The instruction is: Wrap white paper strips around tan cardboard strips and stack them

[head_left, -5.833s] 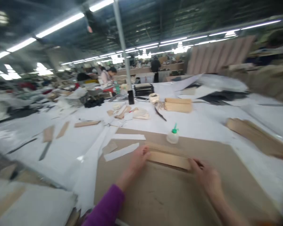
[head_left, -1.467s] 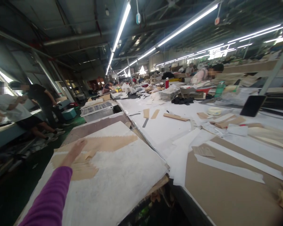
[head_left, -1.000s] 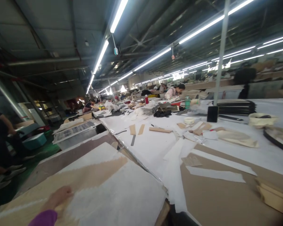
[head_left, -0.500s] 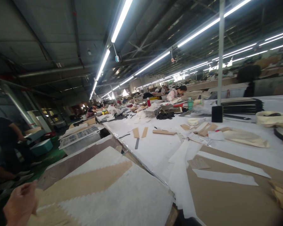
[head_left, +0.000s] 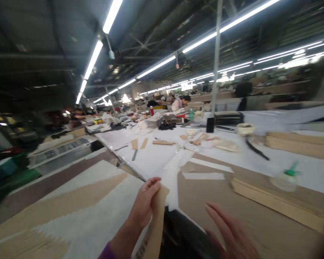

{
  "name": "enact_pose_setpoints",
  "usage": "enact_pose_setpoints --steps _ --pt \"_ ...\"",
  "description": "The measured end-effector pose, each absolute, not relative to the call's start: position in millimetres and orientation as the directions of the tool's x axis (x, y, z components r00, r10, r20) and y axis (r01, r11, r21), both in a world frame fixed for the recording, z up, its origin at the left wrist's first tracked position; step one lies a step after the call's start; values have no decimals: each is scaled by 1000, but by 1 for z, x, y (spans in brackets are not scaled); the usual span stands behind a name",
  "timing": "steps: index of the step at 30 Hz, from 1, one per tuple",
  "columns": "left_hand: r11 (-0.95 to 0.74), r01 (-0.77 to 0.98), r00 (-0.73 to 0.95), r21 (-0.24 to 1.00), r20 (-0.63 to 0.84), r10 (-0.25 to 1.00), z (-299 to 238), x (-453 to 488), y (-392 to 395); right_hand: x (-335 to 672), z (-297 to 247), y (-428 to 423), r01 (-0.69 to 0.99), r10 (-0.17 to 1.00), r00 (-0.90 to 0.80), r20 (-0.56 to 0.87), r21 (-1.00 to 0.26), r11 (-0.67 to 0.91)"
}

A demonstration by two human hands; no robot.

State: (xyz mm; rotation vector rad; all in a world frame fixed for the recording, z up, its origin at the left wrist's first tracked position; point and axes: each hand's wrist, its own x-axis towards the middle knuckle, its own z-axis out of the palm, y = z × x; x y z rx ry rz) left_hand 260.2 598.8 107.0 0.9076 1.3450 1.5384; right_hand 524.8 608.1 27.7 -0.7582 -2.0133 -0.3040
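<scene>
My left hand [head_left: 143, 203] is closed on a tan strip [head_left: 159, 212], whose upper end stands above the fingers and whose lower part runs out of view at the bottom. A purple sleeve shows at that wrist. To its right, my right hand [head_left: 229, 233] is blurred, fingers stretched out with nothing seen in them. It hovers over a large brown sheet [head_left: 202, 194]. Something black [head_left: 180, 233] lies low between the two hands. On the left is a pale sheet [head_left: 110, 208] with tan zigzag-edged pieces.
A long folded tan strip [head_left: 275, 203] lies at right, near a bottle with a green cap [head_left: 290, 172]. Two white strips [head_left: 203, 176] rest on the brown sheet's far part. A pole [head_left: 216, 61] rises from the table. Farther back are scraps and a person bending over [head_left: 179, 102].
My view has turned to the right. The left hand has come from the lower left to the middle, holding the tan strip. My right hand has come into view.
</scene>
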Motion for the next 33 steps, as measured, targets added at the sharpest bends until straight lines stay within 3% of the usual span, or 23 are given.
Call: enact_pose_setpoints --steps 5,9,12,14,16,18,20,22,25,29,33 --pt "154 -472 10 868 -169 986 80 360 604 549 34 596 675 429 -407 807 -51 736" --pt "227 -532 121 816 -192 974 67 396 601 574 34 584 658 399 -366 841 -70 750" --pt "259 -480 157 838 -208 965 58 404 598 585 38 572 619 412 -390 824 -97 779" --pt "259 -371 205 892 -193 960 49 399 598 589 40 565 544 455 -383 804 -202 814" --pt "215 -151 224 965 -179 958 41 387 602 588 40 560 409 600 -260 757 -477 778" --pt "132 205 135 970 -162 977 34 371 608 584 39 557 184 829 -26 558 -813 553" --pt "58 511 11 857 -74 997 32 358 613 578 38 557 -123 953 194 232 -958 258" --pt "-15 570 8 822 13 1000 34 353 617 572 40 560 -413 968 249 -19 -907 88" --pt "-124 340 247 932 38 968 40 362 621 565 47 563 -649 982 124 -141 -760 -28" --pt "-48 136 587 990 -41 809 36 386 629 571 51 564 -707 983 65 -171 -703 -75" --pt "140 192 659 972 -233 715 21 387 641 595 36 564 -692 955 174 -239 -720 -54"
